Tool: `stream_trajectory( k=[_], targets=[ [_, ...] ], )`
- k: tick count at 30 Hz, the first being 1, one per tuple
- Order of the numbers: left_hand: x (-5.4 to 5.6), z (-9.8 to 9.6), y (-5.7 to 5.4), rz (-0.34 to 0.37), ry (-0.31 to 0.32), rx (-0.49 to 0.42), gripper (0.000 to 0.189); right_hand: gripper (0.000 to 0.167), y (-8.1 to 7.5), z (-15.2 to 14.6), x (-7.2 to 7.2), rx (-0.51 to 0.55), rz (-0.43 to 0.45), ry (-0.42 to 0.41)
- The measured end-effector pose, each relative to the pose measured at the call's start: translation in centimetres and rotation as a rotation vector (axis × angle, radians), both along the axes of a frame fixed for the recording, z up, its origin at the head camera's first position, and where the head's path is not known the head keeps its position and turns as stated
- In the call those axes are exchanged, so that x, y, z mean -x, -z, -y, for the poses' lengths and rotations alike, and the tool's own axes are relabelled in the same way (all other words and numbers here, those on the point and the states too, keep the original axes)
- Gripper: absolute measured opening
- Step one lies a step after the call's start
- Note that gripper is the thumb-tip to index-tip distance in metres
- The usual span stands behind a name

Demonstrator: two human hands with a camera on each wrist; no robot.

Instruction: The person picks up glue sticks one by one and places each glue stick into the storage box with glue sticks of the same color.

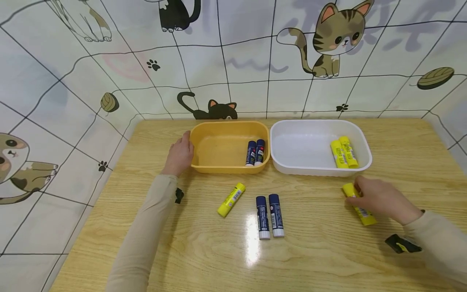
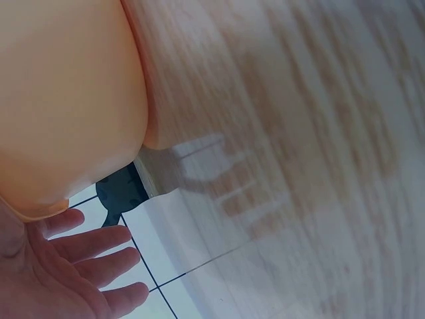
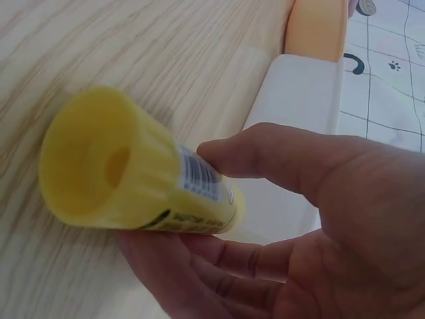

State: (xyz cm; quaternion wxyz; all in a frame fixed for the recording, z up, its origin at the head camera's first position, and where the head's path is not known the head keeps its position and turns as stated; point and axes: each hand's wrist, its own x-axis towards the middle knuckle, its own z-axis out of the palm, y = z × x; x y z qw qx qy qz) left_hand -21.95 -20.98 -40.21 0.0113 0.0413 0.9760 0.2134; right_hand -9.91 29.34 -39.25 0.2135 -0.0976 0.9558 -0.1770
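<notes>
My right hand pinches a yellow glue stick between thumb and fingers, in front of the white bin. The right wrist view shows the hollow end of this glue stick and its barcode. At the left rim of the orange bin, my left hand touches the edge; the left wrist view shows its fingers extended and spread, the thumb hidden. Another yellow glue stick lies on the table, left of two dark blue glue sticks side by side.
Two blue glue sticks lie in the orange bin's right end. Two yellow glue sticks lie in the white bin's right end. Both bins stand side by side on the wooden table, before a cat-patterned wall covering.
</notes>
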Motion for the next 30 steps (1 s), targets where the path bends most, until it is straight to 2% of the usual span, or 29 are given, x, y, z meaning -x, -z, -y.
stream_trajectory(
  k=[18,30],
  targets=[
    [-0.1,0.0,0.1,-0.032,0.008,0.002,0.047,0.031,-0.9,2.0,-0.7,0.020,-0.051,-0.012],
    [0.0,0.2,0.3,-0.030,0.013,0.000,0.047,0.030,-0.8,3.0,-1.1,0.041,-0.080,-0.051]
  ],
)
